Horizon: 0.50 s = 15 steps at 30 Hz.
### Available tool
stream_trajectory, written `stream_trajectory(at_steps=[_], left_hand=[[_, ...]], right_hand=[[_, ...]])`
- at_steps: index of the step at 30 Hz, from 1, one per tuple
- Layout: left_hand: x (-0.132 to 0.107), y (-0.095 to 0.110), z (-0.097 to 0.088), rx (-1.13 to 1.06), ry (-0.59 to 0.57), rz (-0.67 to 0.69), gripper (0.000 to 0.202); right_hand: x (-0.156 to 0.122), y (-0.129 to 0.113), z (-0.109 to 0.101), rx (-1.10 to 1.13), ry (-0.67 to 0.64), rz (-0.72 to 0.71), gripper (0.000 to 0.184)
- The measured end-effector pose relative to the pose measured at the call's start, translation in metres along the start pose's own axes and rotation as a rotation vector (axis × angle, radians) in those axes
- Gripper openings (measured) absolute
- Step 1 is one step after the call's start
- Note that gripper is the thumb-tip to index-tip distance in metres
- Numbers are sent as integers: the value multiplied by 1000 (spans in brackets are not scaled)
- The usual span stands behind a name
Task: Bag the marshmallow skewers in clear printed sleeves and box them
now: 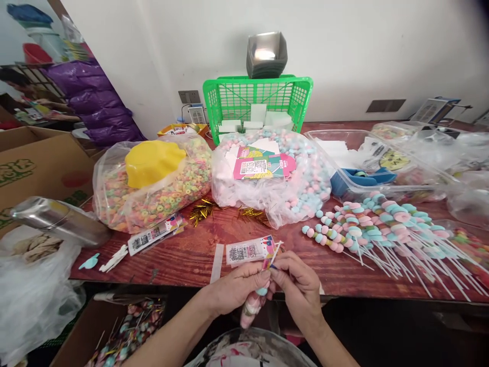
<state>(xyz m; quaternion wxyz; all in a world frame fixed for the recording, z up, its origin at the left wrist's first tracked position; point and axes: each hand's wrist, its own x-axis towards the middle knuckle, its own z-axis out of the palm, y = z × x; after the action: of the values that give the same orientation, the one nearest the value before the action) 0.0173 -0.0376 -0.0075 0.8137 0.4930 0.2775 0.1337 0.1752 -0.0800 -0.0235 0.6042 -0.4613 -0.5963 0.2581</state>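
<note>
Close to my body, at the table's front edge, my left hand (239, 289) is closed round the neck of a marshmallow skewer (250, 309). Its pink, white and blue sweets point down toward my lap, and its white stick (277, 251) sticks up past my fingers. My right hand (301, 285) pinches at the base of the stick, against the left fingertips; what lies between its fingers is too small to tell. Just beyond both hands lie printed clear bags (247, 251) and a pale strip (217, 262).
Unwrapped skewers (385, 219) are piled on the right. Behind stand a bag of cereal rings (164, 204), a bag of marshmallows (305, 188) and a green basket (305, 94). A steel flask (76, 224) leans at left; below is a box of skewers (132, 326). Another person (34, 94) sits far left.
</note>
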Motion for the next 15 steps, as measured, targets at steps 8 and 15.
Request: stream_trajectory(at_steps=[8,15], left_hand=[[4,3,-8,-125,-85,-65,37],[-7,12,-14,274,-302,-191,52]], right_hand=[[23,-11,-40,-713,-464,-716,44],[22,-19,-28,-690,-615,-670,27]])
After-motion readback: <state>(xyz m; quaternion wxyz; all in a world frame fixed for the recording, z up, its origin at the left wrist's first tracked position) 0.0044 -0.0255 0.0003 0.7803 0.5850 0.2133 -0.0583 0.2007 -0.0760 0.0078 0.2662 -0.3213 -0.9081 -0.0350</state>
